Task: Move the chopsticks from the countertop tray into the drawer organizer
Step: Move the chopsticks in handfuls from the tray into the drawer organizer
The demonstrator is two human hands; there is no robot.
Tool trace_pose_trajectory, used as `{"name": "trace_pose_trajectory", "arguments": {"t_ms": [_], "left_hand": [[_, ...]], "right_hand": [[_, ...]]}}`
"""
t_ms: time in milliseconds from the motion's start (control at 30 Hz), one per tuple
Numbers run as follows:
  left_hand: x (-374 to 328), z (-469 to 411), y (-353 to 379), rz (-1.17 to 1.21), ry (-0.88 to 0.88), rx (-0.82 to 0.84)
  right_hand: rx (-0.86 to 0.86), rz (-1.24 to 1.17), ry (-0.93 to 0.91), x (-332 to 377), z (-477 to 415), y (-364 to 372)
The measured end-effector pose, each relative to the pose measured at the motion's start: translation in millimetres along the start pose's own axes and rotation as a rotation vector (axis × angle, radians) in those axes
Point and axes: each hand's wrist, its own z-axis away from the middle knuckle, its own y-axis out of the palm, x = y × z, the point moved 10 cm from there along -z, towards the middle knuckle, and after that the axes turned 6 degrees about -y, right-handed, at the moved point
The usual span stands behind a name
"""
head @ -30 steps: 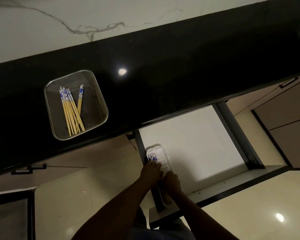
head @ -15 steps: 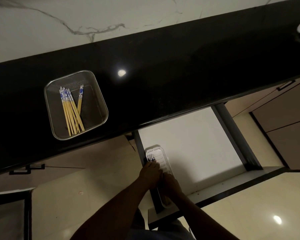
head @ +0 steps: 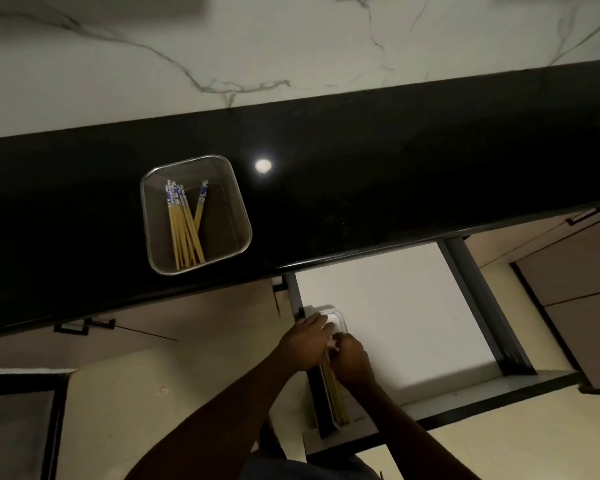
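both hands (head: 329, 348) grasp chopsticks (head: 336, 396) over the organizer (head: 338, 318) at the drawer's (head: 395, 306) left edge.

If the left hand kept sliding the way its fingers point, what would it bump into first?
Probably the far end wall of the white drawer organizer. The left hand already lies over it, fingers aimed toward the counter. Beyond that wall comes bare drawer floor. Depth is hard to judge here.
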Motion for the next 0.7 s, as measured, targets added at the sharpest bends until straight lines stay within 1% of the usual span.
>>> {"name": "trace_pose_trajectory", "arguments": {"t_ms": [67,233,333,400,467,567,633,700], "left_hand": [[11,5,-23,0.046,-0.015,-0.08],[50,23,-93,0.123,-0.082,-0.338],[77,35,-140,0.184,-0.125,-0.476],[98,48,-169,0.169,-0.151,-0.579],[120,61,-193,0.172,-0.173,-0.663],[156,85,-218,0.164,-0.216,-0.749],[182,96,-226,0.164,-0.277,-0.756],[208,106,-229,0.215,-0.334,-0.769]], "right_hand": [[-0.095,-0.02,-0.04,17,-4,-20],[-0.324,0.019,-0.314,82,-14,-74],[-0.417,0.039,-0.45,128,-20,-100],[-0.465,0.032,-0.525,162,-25,-114],[-0.484,0.002,-0.594,196,-32,-126],[-0.462,-0.036,-0.665,251,-46,-130],[-0.415,-0.07,-0.689,285,-57,-125],[-0.33,-0.092,-0.701,317,-70,-111]]}}
